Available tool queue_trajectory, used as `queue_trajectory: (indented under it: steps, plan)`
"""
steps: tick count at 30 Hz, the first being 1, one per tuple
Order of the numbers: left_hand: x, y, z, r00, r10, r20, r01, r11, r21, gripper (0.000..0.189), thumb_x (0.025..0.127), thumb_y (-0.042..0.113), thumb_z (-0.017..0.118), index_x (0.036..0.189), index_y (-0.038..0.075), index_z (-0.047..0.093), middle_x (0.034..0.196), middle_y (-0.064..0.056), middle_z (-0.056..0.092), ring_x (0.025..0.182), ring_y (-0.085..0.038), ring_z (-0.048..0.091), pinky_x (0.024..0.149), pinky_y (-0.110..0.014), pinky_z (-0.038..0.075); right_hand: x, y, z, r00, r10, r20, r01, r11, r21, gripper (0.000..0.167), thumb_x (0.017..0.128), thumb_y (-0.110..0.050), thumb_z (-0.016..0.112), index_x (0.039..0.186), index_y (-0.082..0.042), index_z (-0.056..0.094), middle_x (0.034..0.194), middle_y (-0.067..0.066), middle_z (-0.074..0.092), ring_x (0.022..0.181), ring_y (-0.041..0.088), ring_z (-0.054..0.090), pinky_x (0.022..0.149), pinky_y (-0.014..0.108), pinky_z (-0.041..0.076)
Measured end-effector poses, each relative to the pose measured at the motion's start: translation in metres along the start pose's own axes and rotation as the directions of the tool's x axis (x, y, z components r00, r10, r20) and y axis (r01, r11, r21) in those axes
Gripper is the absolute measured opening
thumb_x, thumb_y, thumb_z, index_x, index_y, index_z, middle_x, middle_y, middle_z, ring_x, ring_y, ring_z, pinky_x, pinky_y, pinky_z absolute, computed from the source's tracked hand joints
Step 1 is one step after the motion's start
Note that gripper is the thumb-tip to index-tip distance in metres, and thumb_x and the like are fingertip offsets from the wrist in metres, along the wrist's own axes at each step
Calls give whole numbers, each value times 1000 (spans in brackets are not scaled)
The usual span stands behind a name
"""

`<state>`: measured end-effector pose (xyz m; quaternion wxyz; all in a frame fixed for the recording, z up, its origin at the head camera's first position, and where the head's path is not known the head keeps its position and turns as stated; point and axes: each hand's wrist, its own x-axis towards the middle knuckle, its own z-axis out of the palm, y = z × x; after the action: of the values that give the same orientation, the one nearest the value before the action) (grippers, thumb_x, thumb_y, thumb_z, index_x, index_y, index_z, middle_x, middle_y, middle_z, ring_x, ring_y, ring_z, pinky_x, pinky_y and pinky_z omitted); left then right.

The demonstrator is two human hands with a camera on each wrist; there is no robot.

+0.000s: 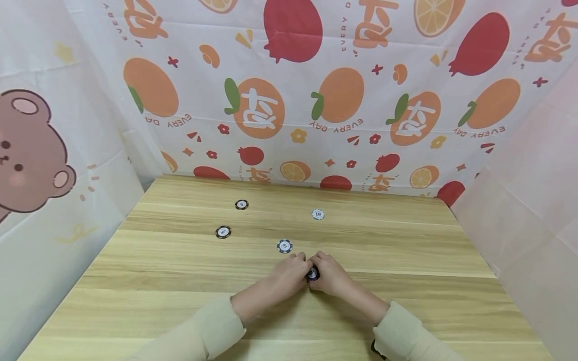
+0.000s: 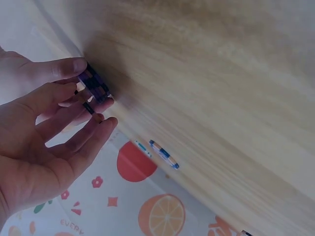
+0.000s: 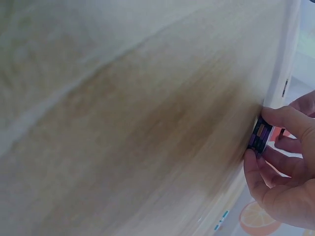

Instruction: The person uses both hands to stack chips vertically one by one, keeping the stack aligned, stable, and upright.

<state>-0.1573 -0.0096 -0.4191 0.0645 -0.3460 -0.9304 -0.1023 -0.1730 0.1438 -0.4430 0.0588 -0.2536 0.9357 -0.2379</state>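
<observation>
My right hand (image 1: 331,276) grips a short stack of dark purple-and-black poker chips (image 3: 259,136) by its edges, thumb on one side and fingers on the other. The stack rests on the table, its white centre facing up in the head view. Close against it, my left hand (image 2: 54,132) pinches a single dark poker chip (image 2: 88,107) between thumb and fingertips, just off the stack. In the head view that single chip is hidden by the fingers. Just beyond the hands lies a blue-edged chip (image 1: 284,245) marked 10.
A white chip (image 1: 318,214) marked 10 lies farther back. Two black-edged chips (image 1: 241,204) (image 1: 223,231) lie at the left. A dark object (image 1: 377,349) is partly covered by the right sleeve (image 1: 399,328). Patterned curtains (image 1: 298,135) surround the wooden table (image 1: 158,281).
</observation>
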Motion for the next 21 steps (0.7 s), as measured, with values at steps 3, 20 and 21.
queue_trajectory:
  steps: [3, 20, 21]
  plan:
    - [3, 2, 2, 1000, -7, -5, 7, 1000, -12, 12, 74, 7, 69, 83, 3, 63, 72, -7, 52, 63, -20, 52, 53, -25, 45, 0, 0, -1, 1000, 1, -2, -1, 1000, 8, 37, 66, -6, 76, 100, 1, 61, 93, 4, 53, 86, 23, 50, 77, 36, 46]
    - [4, 9, 10, 999, -8, -45, 8, 1000, -2, 16, 77, 3, 66, 92, -1, 62, 75, -8, 53, 65, -21, 54, 54, -25, 46, -2, 3, 1, 1000, 15, -18, -14, 1000, 9, 41, 67, -10, 77, 102, 4, 60, 94, 6, 52, 86, 23, 50, 78, 37, 46]
    - [4, 9, 10, 999, -5, -48, 5, 1000, -1, 16, 77, 3, 66, 92, -1, 62, 75, -8, 53, 65, -21, 54, 54, -25, 46, -2, 3, 1, 1000, 13, -20, -13, 1000, 8, 41, 67, -11, 77, 102, 4, 60, 94, 6, 52, 86, 23, 50, 78, 37, 46]
